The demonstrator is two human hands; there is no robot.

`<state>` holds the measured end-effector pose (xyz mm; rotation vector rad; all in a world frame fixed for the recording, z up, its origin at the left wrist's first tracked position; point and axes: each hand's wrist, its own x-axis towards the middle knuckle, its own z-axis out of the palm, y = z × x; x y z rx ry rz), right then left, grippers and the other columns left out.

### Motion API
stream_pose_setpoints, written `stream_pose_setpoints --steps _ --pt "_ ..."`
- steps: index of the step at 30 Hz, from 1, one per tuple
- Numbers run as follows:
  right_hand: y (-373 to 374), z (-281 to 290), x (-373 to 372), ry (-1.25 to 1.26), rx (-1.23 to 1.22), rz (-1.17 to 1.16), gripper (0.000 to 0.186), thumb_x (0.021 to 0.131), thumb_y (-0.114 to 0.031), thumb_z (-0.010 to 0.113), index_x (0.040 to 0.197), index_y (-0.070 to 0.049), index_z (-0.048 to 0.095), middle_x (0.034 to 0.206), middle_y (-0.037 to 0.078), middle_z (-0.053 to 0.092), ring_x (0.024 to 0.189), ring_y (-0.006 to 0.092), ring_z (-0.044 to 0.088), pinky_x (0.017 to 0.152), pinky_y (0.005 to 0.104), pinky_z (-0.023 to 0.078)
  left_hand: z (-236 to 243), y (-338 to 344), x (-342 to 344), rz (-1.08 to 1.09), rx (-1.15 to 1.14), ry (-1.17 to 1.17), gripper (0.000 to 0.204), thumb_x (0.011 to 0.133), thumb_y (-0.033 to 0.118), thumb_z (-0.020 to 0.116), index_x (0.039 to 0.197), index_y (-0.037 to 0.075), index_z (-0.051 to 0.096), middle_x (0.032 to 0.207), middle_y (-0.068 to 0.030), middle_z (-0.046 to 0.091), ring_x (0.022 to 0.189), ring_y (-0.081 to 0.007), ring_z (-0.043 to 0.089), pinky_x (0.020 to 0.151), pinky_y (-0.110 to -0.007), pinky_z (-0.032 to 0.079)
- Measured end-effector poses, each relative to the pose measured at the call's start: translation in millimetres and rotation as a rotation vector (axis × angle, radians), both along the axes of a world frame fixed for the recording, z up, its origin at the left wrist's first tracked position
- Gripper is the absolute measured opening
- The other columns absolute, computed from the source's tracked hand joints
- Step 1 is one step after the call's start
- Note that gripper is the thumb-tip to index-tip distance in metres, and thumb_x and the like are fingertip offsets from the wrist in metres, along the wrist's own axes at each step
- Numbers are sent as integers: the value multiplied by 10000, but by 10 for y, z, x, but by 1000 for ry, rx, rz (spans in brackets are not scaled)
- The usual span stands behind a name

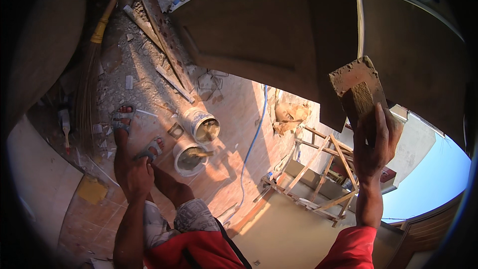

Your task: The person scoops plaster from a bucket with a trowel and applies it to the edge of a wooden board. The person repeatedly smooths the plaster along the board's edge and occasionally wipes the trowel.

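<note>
My right hand [377,142] is raised at the right, its fingers wrapped round the handle of a plastering float [354,75]. The float's flat, rectangular plate is stained with mortar. It overlaps a dark, smooth wall surface [318,35] beside a pale vertical strip [359,15]; whether it touches cannot be told. Low on the left, my left hand [139,177] hangs by my knee with fingers curled in; what they hold, if anything, is hidden. Beyond it on the floor stand two white buckets, an upper one [191,117] and a lower one [182,168], both with greyish contents.
A broom [99,32] and a paintbrush [65,123] are at the left. Rubble and wooden planks [167,45] cover the floor ahead. A blue hose [255,142] crosses the tiles near a crumpled brown bag [290,113]. A wooden frame [323,169] stands at lower right.
</note>
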<state>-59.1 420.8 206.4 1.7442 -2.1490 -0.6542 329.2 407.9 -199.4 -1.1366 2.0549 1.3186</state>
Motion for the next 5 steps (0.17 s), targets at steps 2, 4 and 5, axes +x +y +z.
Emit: stream_pose_setpoints --steps 2,4,5 --pt "-252 -94 9 51 61 54 554 730 33 730 1258 -78 604 1125 129 608 1035 298 566 905 389 446 -2 10 1 2 -2 3 292 901 187 537 1138 35 615 1083 -170 661 984 -351 634 873 -448 499" --pt "-433 -125 7 123 110 66 559 727 16 740 1259 -100 611 1126 124 610 1053 287 557 918 381 434 -3 20 -8 20 22 -7 298 902 190 537 1146 37 612 1088 -171 660 989 -350 633 879 -449 496" --pt "-520 -137 5 150 140 60 589 733 -28 758 1289 -123 589 1135 125 603 1048 293 555 915 419 437 2 31 3 25 22 -11 298 902 190 537 1146 37 612 1088 -171 660 989 -350 633 879 -449 496"
